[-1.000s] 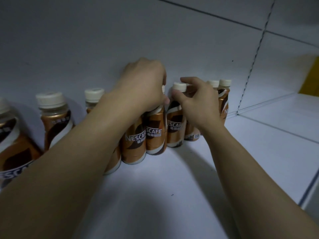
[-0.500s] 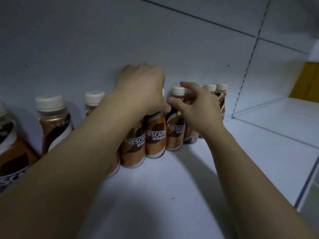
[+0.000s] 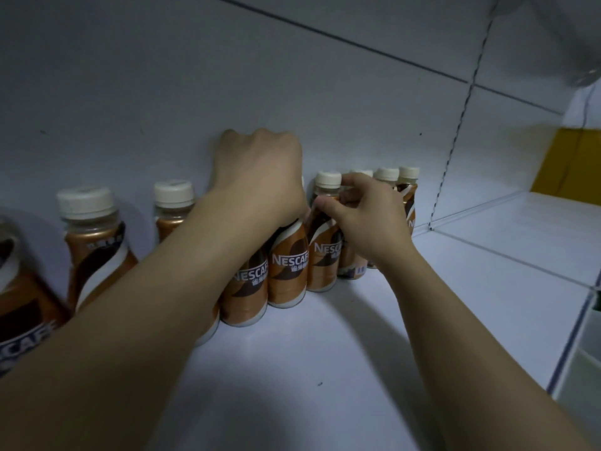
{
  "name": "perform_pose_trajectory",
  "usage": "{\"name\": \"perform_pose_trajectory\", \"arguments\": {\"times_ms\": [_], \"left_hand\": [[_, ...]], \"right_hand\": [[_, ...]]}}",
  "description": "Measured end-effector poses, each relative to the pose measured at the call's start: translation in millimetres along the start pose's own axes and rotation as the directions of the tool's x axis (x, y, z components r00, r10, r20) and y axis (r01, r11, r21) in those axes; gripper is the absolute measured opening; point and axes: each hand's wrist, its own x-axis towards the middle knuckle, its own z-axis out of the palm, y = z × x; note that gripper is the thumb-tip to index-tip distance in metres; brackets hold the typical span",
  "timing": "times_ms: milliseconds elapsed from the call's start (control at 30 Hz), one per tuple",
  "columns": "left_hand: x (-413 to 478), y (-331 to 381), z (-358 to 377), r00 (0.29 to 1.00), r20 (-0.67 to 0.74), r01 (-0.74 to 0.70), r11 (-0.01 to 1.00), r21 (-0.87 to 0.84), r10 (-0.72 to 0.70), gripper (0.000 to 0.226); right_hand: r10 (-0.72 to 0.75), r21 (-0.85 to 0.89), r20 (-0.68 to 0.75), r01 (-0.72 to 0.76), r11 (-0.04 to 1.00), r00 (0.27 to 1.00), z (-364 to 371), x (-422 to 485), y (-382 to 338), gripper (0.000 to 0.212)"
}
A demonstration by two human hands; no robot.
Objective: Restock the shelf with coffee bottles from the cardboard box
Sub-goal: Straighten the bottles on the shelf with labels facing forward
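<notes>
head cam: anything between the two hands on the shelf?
One coffee bottle, upright with a cream cap, stands between the left hand and right hand; right fingertips touch its neck. Head view.

A: Dim scene here, a cool bluish-grey cast over the whole white shelf [image 3: 325, 369].

B: Brighter off to the right, look, the far shelf section [image 3: 536, 229] catches more light, and a yellow panel [image 3: 572, 157] glows softly.

A: Heavy shadow under both forearms, pooling toward the lower edge. Soft shadows behind the coffee bottles [image 3: 287, 265] on the back wall [image 3: 130, 76].

B: Wide-angle bend too: the leftmost bottle [image 3: 16, 304] looks stretched and soft. Top right corner is smeared, blurred. No hard glare, only a faint sheen on the labels.
</notes>
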Motion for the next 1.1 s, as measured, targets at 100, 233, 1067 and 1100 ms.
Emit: {"name": "perform_pose_trajectory", "arguments": {"times_ms": [100,233,1067,1100], "left_hand": [[0,0,2,1.0,-0.007,0.0,1.0,0.014,0.0,0.032],[-1,3,-1,0.999,0.032,-0.003,0.999,0.044,0.001,0.043],[61,84,14,0.95,0.192,-0.253,0.967,0.02,0.245,0.048],[62,86,16,0.949,0.18,-0.272,0.961,0.044,0.26,0.041]], "right_hand": [[-0.012,0.021,0.026,0.012,1.0,1.0,1,0,2,0.049],[-0.027,0.047,0.04,0.025,0.999,0.999,-1,1,3,0.046],[0.044,-0.091,-0.09,-0.052,0.994,0.995,-32,54,74,0.049],[0.025,-0.112,-0.108,-0.037,0.993,0.994,-28,54,75,0.053]]}}
